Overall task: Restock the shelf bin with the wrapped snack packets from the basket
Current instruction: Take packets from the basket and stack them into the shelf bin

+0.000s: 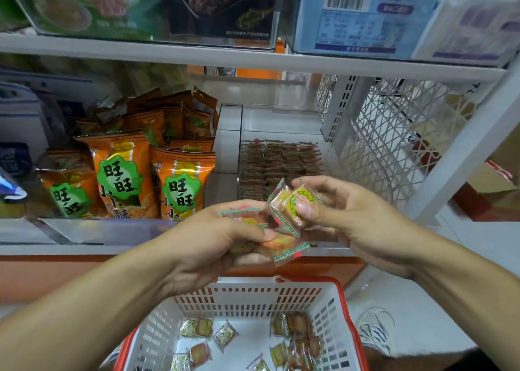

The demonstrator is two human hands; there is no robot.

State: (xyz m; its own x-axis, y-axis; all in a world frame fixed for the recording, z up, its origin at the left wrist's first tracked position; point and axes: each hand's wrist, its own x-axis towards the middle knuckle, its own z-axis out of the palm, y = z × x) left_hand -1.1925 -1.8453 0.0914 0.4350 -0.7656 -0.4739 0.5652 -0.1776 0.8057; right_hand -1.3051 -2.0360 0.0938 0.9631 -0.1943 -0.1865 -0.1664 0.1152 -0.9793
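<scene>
My left hand grips a small bunch of clear-wrapped snack packets with green and pink crimped edges. My right hand pinches one more packet between thumb and fingers, touching the bunch. Both hands hover in front of the clear shelf bin, which holds neat rows of the same packets. Below the hands stands the white basket with a red rim, and several loose packets lie on its floor.
Orange snack bags fill the bin to the left, behind a clear front lip. A white mesh panel closes the shelf's right side. An upper shelf carries boxed goods. A cardboard box sits at far right.
</scene>
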